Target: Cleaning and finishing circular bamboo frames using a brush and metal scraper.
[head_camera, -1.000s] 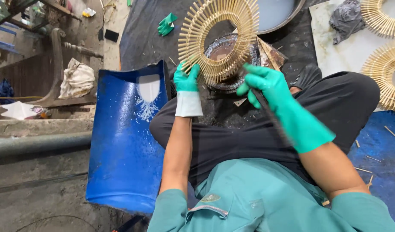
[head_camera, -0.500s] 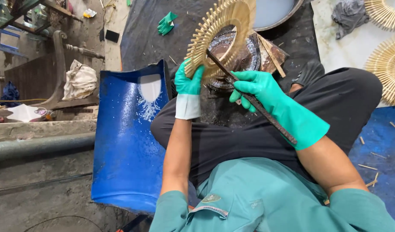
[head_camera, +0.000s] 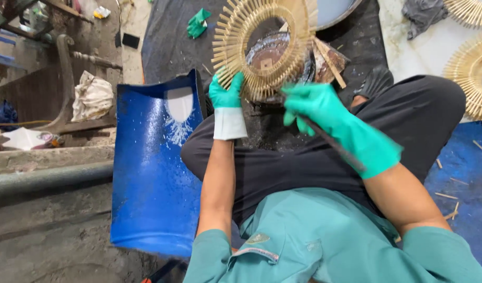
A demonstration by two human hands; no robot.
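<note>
- Round sunburst frame of bamboo sticks [head_camera: 259, 44], held upright above the lap, just in front of both hands.
- Left hand [head_camera: 226, 94], green glove with white cuff, clamped on frame's lower left edge.
- Right hand [head_camera: 325, 112], long green glove, closed round a thin dark brush handle [head_camera: 333, 144]; its tip is at the frame's lower right, contact blurred.
- Hands apart, frame's bottom rim between them.
- Dark bowl [head_camera: 275, 50] shows through the ring, beyond the hands.
- Blue curved plastic sheet [head_camera: 152, 178] just left of left forearm.
- Spare green glove [head_camera: 198, 23] on dark mat, far beyond left hand.
- More sunburst frames [head_camera: 472, 78] well right of right hand.
</note>
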